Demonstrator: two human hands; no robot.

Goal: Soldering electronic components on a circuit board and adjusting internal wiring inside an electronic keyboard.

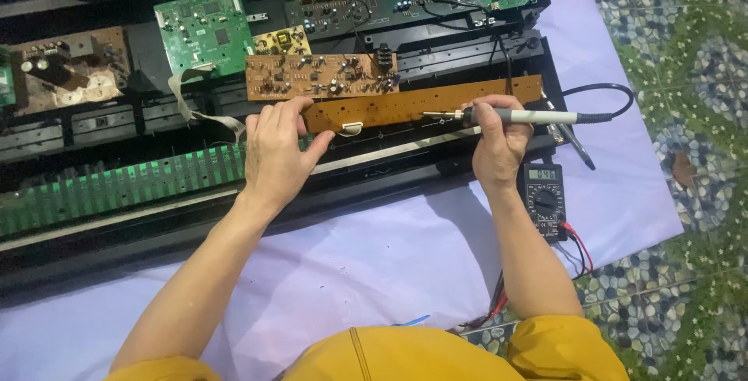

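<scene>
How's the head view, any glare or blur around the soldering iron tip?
Head view: light even and soft, no glare on the long brown board; soldering iron in the right hand sharp; left hand slightly soft; frame edges bend a little.

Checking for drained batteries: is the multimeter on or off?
On: the multimeter beside the right hand shows digits on its lit display.

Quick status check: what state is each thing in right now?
Left hand: pressing down the long brown board.
Right hand: gripping the soldering iron, tip on the board.
Multimeter: switched on, display lit.
Keyboard casing: opened, circuit boards exposed.
</scene>
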